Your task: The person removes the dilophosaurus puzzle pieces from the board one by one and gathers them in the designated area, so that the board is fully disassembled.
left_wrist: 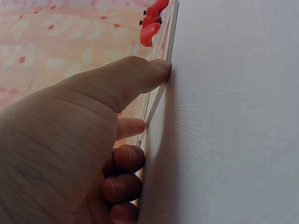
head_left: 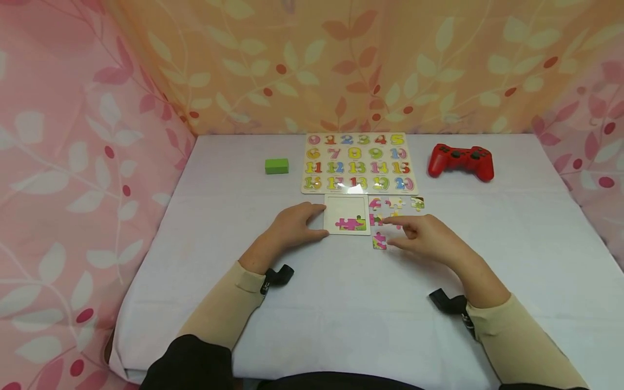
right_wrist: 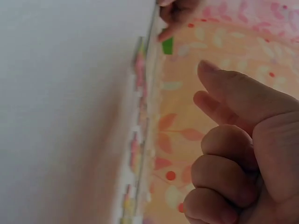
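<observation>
A small white puzzle tray (head_left: 341, 208) lies mid-table, with joined pink and green puzzle pieces (head_left: 351, 223) in its lower right part. My left hand (head_left: 294, 223) touches the tray's left edge with thumb and index finger spread apart; in the left wrist view the thumb (left_wrist: 140, 77) lies along that edge. Several loose jigsaw pieces (head_left: 379, 242) are scattered right of the tray. Over them hovers my right hand (head_left: 431, 235), thumb and index finger extended and apart, the other fingers (right_wrist: 219, 179) curled in. Nothing shows between its fingertips.
Behind the tray lies a number board (head_left: 358, 170) with colourful numerals. A green block (head_left: 277, 166) sits to its left, and a red game controller (head_left: 460, 161) to its right. Patterned curtains (head_left: 312, 65) enclose the white-covered table (head_left: 234, 184) at the back and sides.
</observation>
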A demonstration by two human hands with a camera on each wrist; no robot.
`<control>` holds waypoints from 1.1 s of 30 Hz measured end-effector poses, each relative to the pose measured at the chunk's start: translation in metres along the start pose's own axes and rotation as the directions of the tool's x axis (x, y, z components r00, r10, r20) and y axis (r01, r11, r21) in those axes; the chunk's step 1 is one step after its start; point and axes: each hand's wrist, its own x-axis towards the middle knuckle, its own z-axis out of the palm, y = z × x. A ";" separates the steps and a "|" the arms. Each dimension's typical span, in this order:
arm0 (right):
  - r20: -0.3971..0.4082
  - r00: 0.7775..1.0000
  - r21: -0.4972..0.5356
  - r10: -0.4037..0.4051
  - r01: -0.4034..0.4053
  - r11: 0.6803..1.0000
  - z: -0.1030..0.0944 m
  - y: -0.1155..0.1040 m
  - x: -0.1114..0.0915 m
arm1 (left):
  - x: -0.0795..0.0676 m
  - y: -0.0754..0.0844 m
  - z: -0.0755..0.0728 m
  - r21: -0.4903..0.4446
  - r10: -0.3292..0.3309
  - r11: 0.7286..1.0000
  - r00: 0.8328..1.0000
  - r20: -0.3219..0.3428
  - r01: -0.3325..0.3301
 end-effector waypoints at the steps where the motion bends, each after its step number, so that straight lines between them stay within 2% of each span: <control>1: -0.025 1.000 -0.008 -0.008 0.007 1.000 -0.004 -0.003 -0.002 | 0.000 0.000 0.000 0.000 0.001 1.000 1.000 -0.001 -0.001; 5: -0.161 0.985 -0.035 -0.063 0.058 0.998 -0.021 -0.015 -0.012 | 0.000 -0.001 0.000 0.004 0.008 1.000 1.000 -0.008 -0.008; 8: -0.261 0.958 -0.050 -0.117 0.108 0.993 -0.034 -0.023 -0.018 | 0.001 -0.001 0.000 0.007 0.011 1.000 1.000 -0.014 -0.011; 12: -0.351 0.922 -0.078 -0.166 0.148 0.986 -0.047 -0.033 -0.022 | 0.001 -0.001 0.001 0.020 0.007 1.000 1.000 -0.014 -0.007; 18: -0.418 0.889 -0.070 -0.187 0.173 0.982 -0.054 -0.050 -0.020 | 0.001 -0.002 0.002 0.031 0.002 1.000 1.000 -0.012 -0.002; 25: -0.455 0.861 -0.032 -0.227 0.239 0.971 -0.044 -0.069 -0.008 | 0.000 -0.002 0.002 0.035 0.000 0.999 1.000 -0.016 0.001; 27: -0.461 0.861 -0.017 -0.213 0.231 0.973 -0.038 -0.073 -0.003 | 0.000 -0.002 0.002 0.033 -0.001 0.999 1.000 -0.016 0.001; 29: -0.446 0.874 0.001 -0.193 0.216 0.976 -0.032 -0.077 0.004 | 0.001 -0.002 0.002 0.032 -0.001 0.999 1.000 -0.016 0.001; 33: -0.342 0.927 -0.003 -0.151 0.160 0.987 -0.016 -0.082 0.018 | 0.001 -0.001 0.003 0.036 0.000 0.999 1.000 -0.017 0.001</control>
